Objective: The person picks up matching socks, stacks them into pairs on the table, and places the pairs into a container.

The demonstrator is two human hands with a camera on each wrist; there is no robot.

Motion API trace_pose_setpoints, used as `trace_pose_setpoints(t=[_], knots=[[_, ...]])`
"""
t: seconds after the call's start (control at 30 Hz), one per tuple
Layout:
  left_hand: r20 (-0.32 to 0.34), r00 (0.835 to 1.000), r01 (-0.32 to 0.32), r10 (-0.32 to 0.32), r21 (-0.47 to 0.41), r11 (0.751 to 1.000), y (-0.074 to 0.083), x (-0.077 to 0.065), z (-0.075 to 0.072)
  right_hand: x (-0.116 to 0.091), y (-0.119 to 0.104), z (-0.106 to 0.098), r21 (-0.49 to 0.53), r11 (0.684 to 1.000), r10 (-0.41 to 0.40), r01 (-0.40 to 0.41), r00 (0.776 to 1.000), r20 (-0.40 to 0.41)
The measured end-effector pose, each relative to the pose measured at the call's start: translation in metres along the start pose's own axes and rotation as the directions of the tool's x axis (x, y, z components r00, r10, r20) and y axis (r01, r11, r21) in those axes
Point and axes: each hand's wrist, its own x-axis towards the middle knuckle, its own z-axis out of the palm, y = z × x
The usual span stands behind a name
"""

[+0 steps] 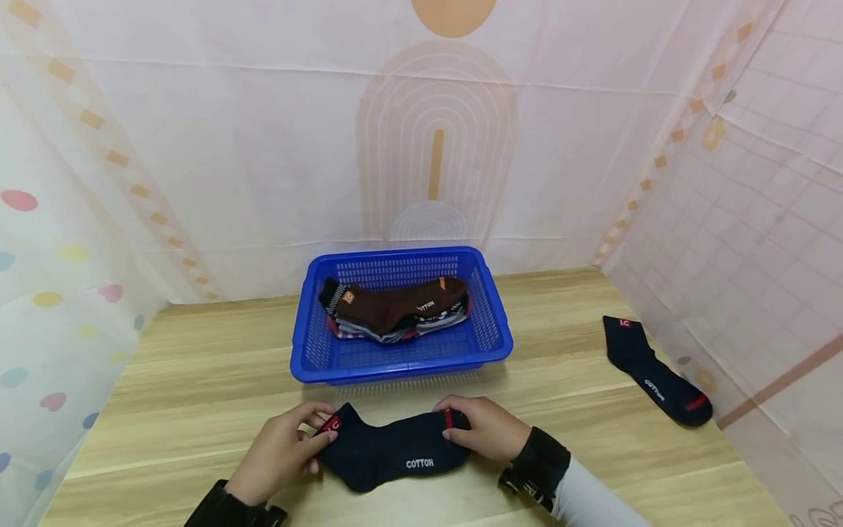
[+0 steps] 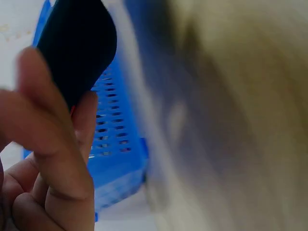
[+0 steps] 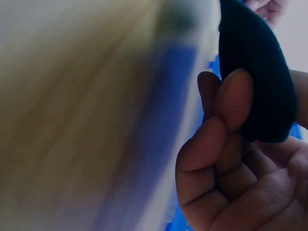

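Observation:
A navy sock [image 1: 388,448] with a red band and white COTTON lettering is stretched sideways between both hands, in front of the basket. My left hand [image 1: 279,446] pinches its cuff end, by the red LC label. At the toe end, my right hand [image 1: 490,430] grips it with the thumb on top and fingers behind. The left wrist view shows the dark sock [image 2: 79,43] between thumb and fingers [image 2: 62,159]. In the right wrist view the toe of the sock [image 3: 260,82] lies between the right fingers and thumb.
A blue plastic basket [image 1: 402,366] stands behind the hands and holds a stack of socks, a brown sock [image 1: 388,304] on top. Another navy sock [image 1: 648,366] lies flat on the wooden table [image 1: 211,373] at the right. Patterned cloth [image 1: 263,161] hangs behind and at the sides.

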Motion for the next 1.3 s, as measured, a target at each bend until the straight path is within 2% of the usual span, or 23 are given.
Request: trace_pose_setpoints(t=[0.1,0.23,0.33,0.47,0.57,0.67,0.77,0.9,1.0,1.3], knots=[[-0.017,1.0,0.008,-0.007,0.048,0.999,-0.006,0.006,0.004,0.004,0.005,0.002,-0.055,0.999,0.0,0.0,1.0,0.013],[-0.066,0.997,-0.023,0.037,0.2,0.98,-0.014,0.011,0.005,0.008,0.008,0.002,-0.1,0.995,0.013,-0.014,1.0,-0.012],[-0.124,0.987,-0.056,0.1,0.32,0.946,-0.014,0.011,0.003,0.007,0.006,0.0,-0.153,0.988,0.014,-0.027,0.996,-0.085],[-0.163,0.971,-0.105,0.177,0.376,0.921,-0.002,0.004,0.007,0.005,-0.005,0.0,-0.197,0.98,-0.027,-0.015,0.977,-0.211],[-0.121,0.972,-0.143,0.203,0.384,0.912,0.011,-0.001,0.017,0.004,-0.017,0.004,-0.193,0.98,-0.094,0.05,0.97,-0.225],[-0.042,0.977,-0.176,0.211,0.411,0.895,0.019,-0.003,0.03,0.006,-0.026,0.012,-0.22,0.968,-0.154,0.119,0.977,-0.15],[0.041,0.977,-0.208,0.211,0.438,0.875,0.02,-0.003,0.039,0.007,-0.029,0.02,-0.294,0.944,-0.175,0.147,0.982,-0.069],[0.113,0.979,-0.204,0.171,0.47,0.859,0.015,-0.004,0.045,0.006,-0.024,0.027,-0.382,0.912,-0.164,0.147,0.986,-0.01],[0.134,0.98,-0.197,0.151,0.476,0.857,0.011,-0.004,0.045,0.005,-0.017,0.028,-0.41,0.901,-0.148,0.139,0.989,0.011],[0.17,0.968,-0.241,0.183,0.455,0.857,0.006,0.0,0.039,0.002,-0.012,0.019,-0.441,0.883,-0.151,0.162,0.987,0.058]])
